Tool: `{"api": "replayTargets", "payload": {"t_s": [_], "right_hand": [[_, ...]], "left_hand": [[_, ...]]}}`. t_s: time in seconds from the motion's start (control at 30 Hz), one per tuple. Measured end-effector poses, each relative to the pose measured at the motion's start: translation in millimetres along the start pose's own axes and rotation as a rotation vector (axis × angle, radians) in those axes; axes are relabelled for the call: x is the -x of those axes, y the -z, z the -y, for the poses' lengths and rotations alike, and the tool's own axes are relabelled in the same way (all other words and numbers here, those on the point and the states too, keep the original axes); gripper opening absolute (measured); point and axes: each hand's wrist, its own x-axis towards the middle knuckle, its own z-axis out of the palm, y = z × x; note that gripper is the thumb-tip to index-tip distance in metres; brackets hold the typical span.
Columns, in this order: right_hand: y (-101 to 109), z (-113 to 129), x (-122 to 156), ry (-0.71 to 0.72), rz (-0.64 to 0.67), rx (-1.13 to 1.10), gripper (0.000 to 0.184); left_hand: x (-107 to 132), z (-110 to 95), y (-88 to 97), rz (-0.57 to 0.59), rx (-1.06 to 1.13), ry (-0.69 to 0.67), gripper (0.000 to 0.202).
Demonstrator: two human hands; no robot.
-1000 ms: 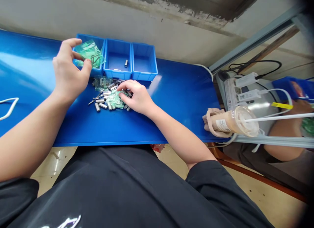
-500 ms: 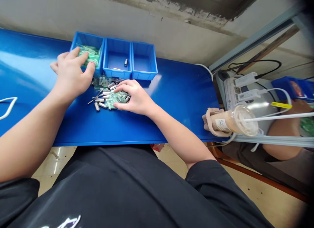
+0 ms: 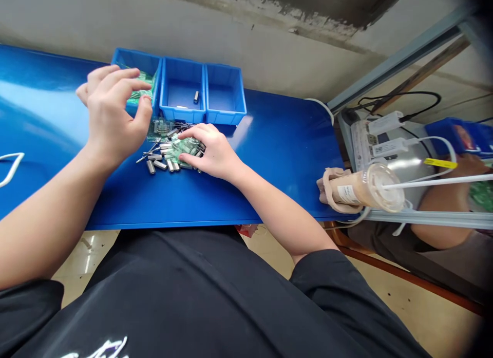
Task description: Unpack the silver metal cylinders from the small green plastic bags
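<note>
My left hand (image 3: 115, 109) is raised at the front left of the left blue bin (image 3: 157, 98), its fingers apart and no item visible in it. Inside that bin lie green clear-plastic packets (image 3: 141, 83), partly hidden by the fingers. On the table in front of the bins is a loose pile of short metal hex pieces (image 3: 150, 167), thin dark pins or screws and more green packets (image 3: 175, 147). My right hand (image 3: 211, 150) rests over the right side of this pile, thumb and fingers spread around it; what lies under the palm is hidden.
The middle bin (image 3: 183, 86) holds a metal hex piece (image 3: 196, 96) and a small pale item; the right bin (image 3: 225, 91) stands beside it. At the table's right edge are a drink cup (image 3: 358, 188) in a cardboard holder and a power strip (image 3: 362, 142) with cables.
My left hand has lifted slightly, its fingers straightening and pointing more to the right over the left bin. My right hand has barely moved; its thumb sits slightly higher on the pile.
</note>
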Motion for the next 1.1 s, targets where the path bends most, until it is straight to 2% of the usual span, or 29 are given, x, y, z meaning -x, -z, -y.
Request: {"api": "replayTargets", "payload": {"t_s": [0.13,0.2,0.3,0.37,0.43,0.57,0.67,0.83,0.9,1.03,1.1], "right_hand": [[-2.6,-0.8,1.4,0.052,-0.094,-0.102,0.032],[-5.7,-1.9,1.8,0.054,-0.135,-0.204,0.033],[-10.4,-3.5,0.9,-0.02,-0.184,-0.357,0.042],[-11.9,-3.8,-0.2,-0.052,-0.225,-0.418,0.046],[-11.8,-3.1,-0.8,-0.042,-0.263,-0.439,0.047],[-9.2,-0.7,-0.2,-0.031,-0.278,-0.431,0.046],[-8.2,-1.0,-0.1,-0.072,-0.282,-0.433,0.047],[-10.2,-6.5,-2.3,-0.136,-0.281,-0.484,0.055],[-11.1,-8.5,-3.1,-0.124,-0.279,-0.488,0.057],[-11.5,-11.2,-4.7,-0.087,-0.345,-0.511,0.055],[-11.5,-11.8,-5.5,-0.087,-0.371,-0.52,0.054]], "left_hand": [[3.5,-7.5,1.3,-0.037,0.132,-0.21,0.027],[7.0,-14.0,2.1,0.033,0.22,-0.281,0.025],[11.7,-21.1,1.7,0.179,0.312,-0.368,0.023],[13.1,-22.2,0.2,0.216,0.317,-0.412,0.028],[12.9,-21.0,-1.3,0.206,0.296,-0.432,0.029],[10.8,-18.4,-1.1,0.185,0.295,-0.416,0.017],[11.3,-20.8,1.7,0.206,0.316,-0.349,0.014],[14.4,-28.6,6.3,0.242,0.312,-0.121,0.026],[14.6,-28.9,7.2,0.274,0.281,-0.07,0.031],[12.8,-23.5,6.7,0.263,0.258,-0.125,0.042],[11.9,-21.2,6.0,0.285,0.274,-0.131,0.042]]}}
